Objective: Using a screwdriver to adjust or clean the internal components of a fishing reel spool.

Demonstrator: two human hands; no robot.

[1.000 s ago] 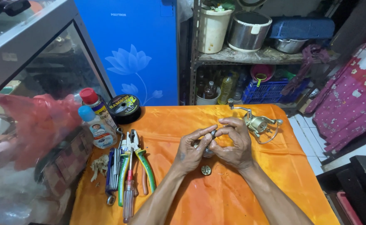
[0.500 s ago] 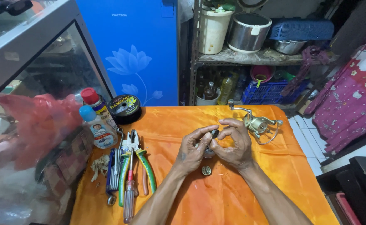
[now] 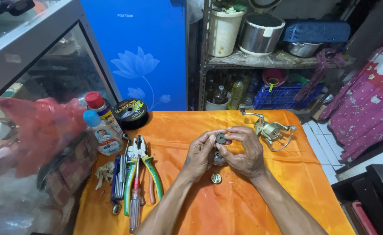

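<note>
Both hands meet above the middle of the orange worktop [image 3: 261, 204]. The left hand [image 3: 200, 154] and the right hand [image 3: 244, 152] curl their fingers closed around a small dark round part [image 3: 221, 138], pinched between the fingertips. A reel [image 3: 272, 130] lies nearby.

Cramped home repair corner, pliers [image 3: 150, 172] on orange cloth [image 3: 252, 204], cluttered kitchenware shelf [image 3: 261, 58]
</note>
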